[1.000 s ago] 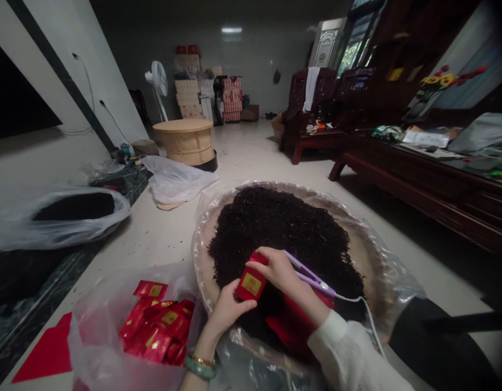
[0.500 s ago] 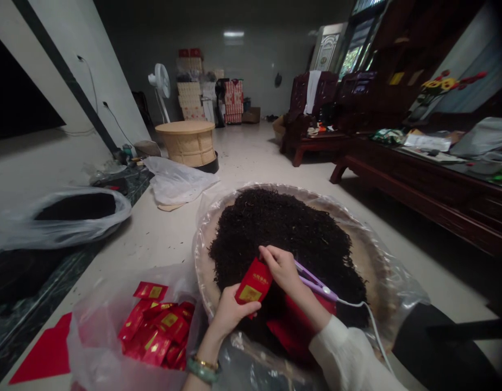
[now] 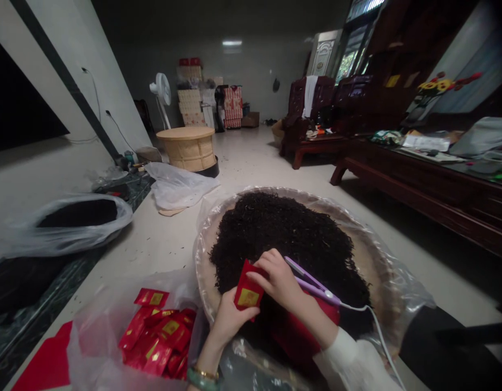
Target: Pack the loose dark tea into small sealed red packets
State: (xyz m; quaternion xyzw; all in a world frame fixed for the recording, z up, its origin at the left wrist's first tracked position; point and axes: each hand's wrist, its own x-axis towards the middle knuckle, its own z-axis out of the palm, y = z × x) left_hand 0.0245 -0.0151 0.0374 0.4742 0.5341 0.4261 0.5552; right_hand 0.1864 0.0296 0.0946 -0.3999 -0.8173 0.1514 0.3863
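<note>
Fingers (image 3: 257, 274) pinched on one red packet (image 3: 246, 290), low over the tea.
Nearest, the plastic bag (image 3: 92, 347) of more packets sits just beside my left hand (image 3: 228, 320), handy for dropping. That hand grips the packet's base and my right hand (image 3: 277, 277) pinches its top, upright, I judge, against spilling. The purple sealer (image 3: 312, 282) lies under my wrist, with the tea leaves (image 3: 292, 228) beyond.

Your pale floor (image 3: 251, 163) runs to a white fan (image 3: 163, 90) and stacked boxes (image 3: 189, 99) at its far edge, with dark wooden furniture (image 3: 418, 187) along its right edge and one ceiling light (image 3: 232, 42) lit.
</note>
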